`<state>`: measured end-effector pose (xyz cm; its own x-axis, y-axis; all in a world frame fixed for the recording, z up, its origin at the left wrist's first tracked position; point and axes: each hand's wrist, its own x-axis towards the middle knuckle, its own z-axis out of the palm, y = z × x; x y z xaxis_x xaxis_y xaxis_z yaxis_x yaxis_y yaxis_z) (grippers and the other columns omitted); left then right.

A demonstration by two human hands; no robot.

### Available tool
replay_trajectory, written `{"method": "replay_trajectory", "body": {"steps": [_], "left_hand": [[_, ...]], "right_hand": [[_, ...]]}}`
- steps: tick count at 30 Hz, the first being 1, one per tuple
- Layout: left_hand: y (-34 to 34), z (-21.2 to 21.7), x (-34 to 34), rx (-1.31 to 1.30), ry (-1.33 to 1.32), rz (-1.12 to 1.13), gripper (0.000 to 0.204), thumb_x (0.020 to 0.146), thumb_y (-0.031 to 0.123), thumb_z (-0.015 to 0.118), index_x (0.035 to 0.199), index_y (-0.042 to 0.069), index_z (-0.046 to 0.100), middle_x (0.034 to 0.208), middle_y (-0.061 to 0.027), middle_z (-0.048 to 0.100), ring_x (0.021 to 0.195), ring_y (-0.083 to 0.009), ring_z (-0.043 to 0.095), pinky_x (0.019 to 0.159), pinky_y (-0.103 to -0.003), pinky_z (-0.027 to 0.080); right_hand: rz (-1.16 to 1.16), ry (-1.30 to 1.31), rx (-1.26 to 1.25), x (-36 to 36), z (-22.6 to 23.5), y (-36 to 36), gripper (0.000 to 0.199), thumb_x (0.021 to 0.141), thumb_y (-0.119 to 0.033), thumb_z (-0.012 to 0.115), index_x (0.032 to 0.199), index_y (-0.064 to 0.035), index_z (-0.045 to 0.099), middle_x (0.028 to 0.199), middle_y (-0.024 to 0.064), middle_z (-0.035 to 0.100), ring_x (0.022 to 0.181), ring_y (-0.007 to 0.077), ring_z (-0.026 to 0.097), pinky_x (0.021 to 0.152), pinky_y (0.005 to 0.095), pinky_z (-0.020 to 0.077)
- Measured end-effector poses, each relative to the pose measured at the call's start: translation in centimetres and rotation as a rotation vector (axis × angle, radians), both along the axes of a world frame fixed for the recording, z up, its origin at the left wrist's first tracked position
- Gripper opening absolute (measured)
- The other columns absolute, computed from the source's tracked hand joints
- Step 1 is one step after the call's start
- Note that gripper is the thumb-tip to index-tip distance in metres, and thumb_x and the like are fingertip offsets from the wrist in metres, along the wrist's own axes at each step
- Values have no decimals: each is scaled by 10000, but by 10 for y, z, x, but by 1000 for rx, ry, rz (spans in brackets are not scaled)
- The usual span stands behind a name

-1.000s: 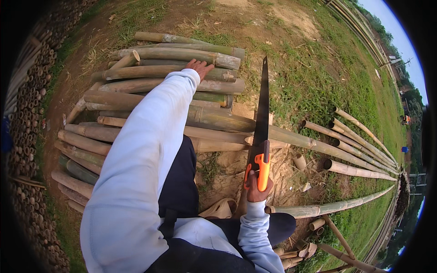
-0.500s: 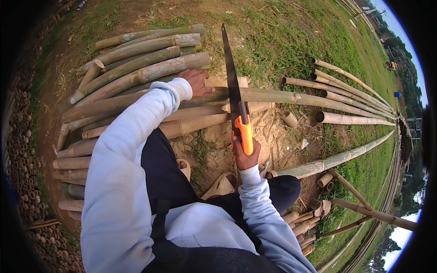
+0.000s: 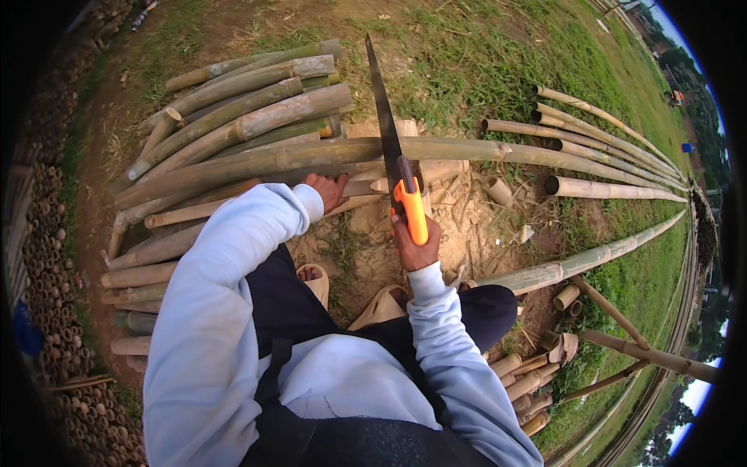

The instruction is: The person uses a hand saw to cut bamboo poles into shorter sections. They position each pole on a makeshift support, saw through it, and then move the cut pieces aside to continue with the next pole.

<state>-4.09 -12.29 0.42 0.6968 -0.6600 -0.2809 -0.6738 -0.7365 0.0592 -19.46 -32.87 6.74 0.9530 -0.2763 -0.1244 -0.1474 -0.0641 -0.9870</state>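
Note:
My right hand [image 3: 418, 247] grips a handsaw [image 3: 410, 204] by its orange and dark handle. The long dark blade points away from me, crossing a long bamboo pole [image 3: 459, 149]; whether its teeth touch the pole I cannot tell. This pole runs from the pile at the left to the far right. On its near side, my left hand [image 3: 328, 191] has its fingers bent over a shorter bamboo piece [image 3: 359, 189] that lies beneath the pole. Their tips are partly hidden.
Cut bamboo lengths [image 3: 257, 124] are heaped at the left. More long poles [image 3: 603, 189] stretch away at the right, with a bamboo frame [image 3: 646, 356] and a stack of short pieces [image 3: 529, 381] nearer me. Sawdust [image 3: 459, 226] covers the ground between my sandalled feet and the poles.
My left hand has come off the top of the long pole and moved toward me, to its near side. The saw has shifted slightly left, still in my right hand.

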Motion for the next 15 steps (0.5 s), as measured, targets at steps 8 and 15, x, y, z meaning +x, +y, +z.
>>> {"method": "replay_trajectory", "body": {"steps": [8,15], "left_hand": [[10,-9,-4,91,-7,-49,330,973,318,580,1130,40,495,784,-202,712,677,-382,712,559,-483,529],[26,-36,-21,92,-6,-29,151,977,171,485,1067,54,518,733,-190,683,626,-341,704,471,-455,505]], "right_hand": [[6,8,2,-2,-1,-1,173,923,-92,694,1019,52,682,755,35,638,707,87,580,664,268,487],[2,-23,-24,-1,0,2,179,925,-101,699,1018,50,679,775,34,648,721,90,578,683,261,490]]}}
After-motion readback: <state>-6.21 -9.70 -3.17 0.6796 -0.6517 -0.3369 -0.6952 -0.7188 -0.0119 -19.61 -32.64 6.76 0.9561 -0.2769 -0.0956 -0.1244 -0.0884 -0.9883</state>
